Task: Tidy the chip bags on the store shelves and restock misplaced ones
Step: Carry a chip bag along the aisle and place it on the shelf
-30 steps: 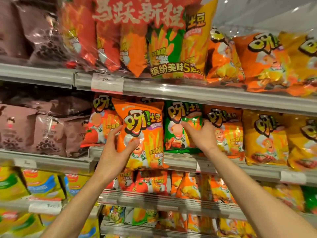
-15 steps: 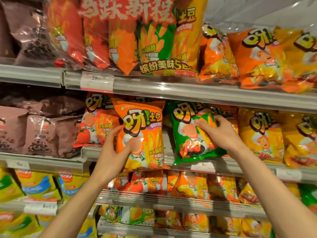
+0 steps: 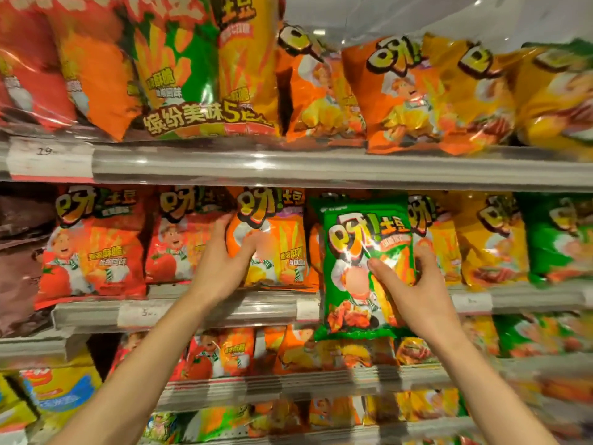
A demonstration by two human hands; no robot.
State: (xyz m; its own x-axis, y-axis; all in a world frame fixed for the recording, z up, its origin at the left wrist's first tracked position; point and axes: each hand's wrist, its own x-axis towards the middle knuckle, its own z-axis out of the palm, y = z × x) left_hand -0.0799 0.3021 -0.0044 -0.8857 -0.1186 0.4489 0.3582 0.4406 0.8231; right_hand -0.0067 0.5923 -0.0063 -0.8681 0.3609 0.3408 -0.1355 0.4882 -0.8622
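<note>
Blurred edges, covered bags, cropped rows.

Smeared beyond reading: price tags (image 3: 49,159) and bottom shelf bags (image 3: 224,425). Hidden behind green bag (image 3: 365,268): most of right hand's fingers (image 3: 426,255). Cut off at top edge: multipack (image 3: 179,59).

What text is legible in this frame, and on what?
"缤纷美味5": multipack, top shelf.
"呀!土豆": green bag in right hand grip.
"呀!土豆": orange bag gripped by left hand.
"香浓酥脆": same orange bag, also the red bag.
"19": price tag, upper rail; rest blurred.
"5": price tag, middle rail; rest blurred.
Smaller print on the bags: too blurred to read.
</note>
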